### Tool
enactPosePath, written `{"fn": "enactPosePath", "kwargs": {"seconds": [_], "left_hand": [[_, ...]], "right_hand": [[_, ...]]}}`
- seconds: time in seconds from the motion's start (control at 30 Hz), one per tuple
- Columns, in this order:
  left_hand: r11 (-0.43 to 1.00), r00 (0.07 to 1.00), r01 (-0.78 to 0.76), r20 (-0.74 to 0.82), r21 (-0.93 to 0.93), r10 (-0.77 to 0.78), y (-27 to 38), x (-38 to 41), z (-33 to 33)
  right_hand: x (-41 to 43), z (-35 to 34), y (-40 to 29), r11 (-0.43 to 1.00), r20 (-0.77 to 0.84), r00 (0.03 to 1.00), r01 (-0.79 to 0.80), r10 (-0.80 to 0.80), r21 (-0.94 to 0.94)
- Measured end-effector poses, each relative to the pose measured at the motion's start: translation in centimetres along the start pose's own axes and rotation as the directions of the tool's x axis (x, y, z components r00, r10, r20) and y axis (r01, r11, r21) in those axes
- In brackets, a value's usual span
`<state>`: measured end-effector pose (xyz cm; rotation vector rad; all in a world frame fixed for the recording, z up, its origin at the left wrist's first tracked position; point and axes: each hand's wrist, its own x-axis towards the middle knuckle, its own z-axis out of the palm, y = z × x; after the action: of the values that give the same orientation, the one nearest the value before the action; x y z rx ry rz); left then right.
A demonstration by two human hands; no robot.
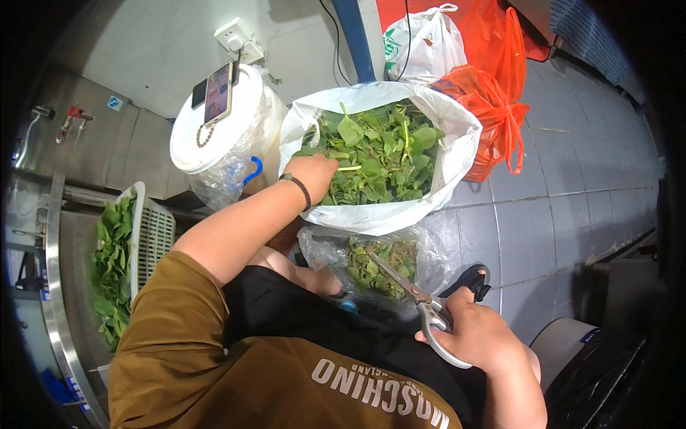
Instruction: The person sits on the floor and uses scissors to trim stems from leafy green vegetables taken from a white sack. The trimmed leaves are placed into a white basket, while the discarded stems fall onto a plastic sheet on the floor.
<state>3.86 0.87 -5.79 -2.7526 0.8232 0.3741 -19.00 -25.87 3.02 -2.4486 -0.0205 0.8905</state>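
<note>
My left hand [312,174] reaches over the left rim of a large white plastic bag [458,128], at a heap of green leafy vegetables [375,155]. Its fingers are partly hidden among the leaves, so I cannot tell whether they grip any. In my right hand [474,332] is a pair of metal scissors [423,297], the blades pointing up and left over a clear plastic bag [431,257]. Leaf and root scraps [370,268] lie in this smaller bag, just below the white one.
A white lidded bucket [187,145] with a phone [218,92] and a bead bracelet on top stands at the left. Beyond it, a plastic basket [155,236] of leafy greens rests by a steel sink. Red bags [482,107] and a white tied bag [434,45] are at the upper right.
</note>
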Motion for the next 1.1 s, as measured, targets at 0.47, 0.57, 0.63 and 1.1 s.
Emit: {"fn": "enactPosePath", "kwargs": {"seconds": [0.47,0.57,0.63,1.1], "left_hand": [[0.683,0.998,-0.061,-0.059,-0.728,0.026,-2.9,3.4,-6.7],[0.47,0.987,0.122,0.055,-0.874,-0.154,-5.7,-0.6,-8.3],[0.318,0.969,0.151,0.076,-0.936,-0.236,-7.9,-4.5,-9.6],[-0.221,0.179,0.052,0.227,-0.974,-0.957,-20.6,-44.1,-10.8]], "right_hand": [[0.0,-0.3,0.0,0.999,-0.022,0.999,0.047,-0.048,-0.028],[0.5,-0.9,-0.8,0.995,-0.031,0.995,0.096,-0.096,-0.001],[1.0,-1.4,-2.1,0.995,-0.018,0.995,0.098,-0.098,-0.021],[4.3,1.1,-7.4,0.964,-0.005,0.987,0.159,-0.164,-0.214]]}}
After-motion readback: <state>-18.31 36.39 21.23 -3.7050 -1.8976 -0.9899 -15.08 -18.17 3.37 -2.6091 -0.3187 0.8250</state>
